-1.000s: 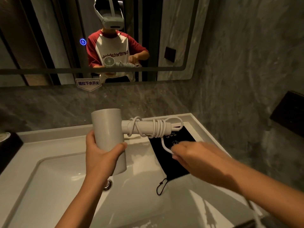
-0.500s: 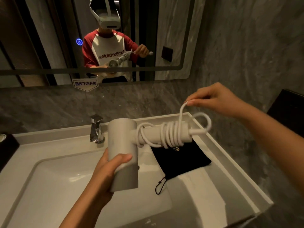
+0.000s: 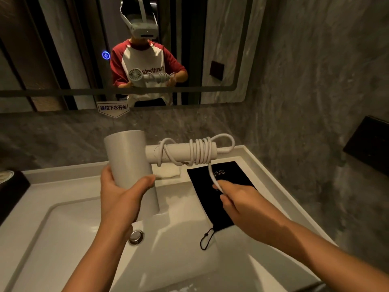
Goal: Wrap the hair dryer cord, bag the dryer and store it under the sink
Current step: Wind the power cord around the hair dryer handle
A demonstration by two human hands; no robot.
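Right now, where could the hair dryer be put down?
The basin floor between the drain and the black bag is bare. The right ledge is crowded by that bag; a folded white cloth fills the ledge behind, and a dark box sits at far left.

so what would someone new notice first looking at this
Most likely the white hair dryer, held up over the sink by the left hand, its handle bound in coils of white cord. The right hand pinches the loose cord end just below. Behind it, a black drawstring bag lies flat on the sink's right ledge, and the mirror above reflects the person.
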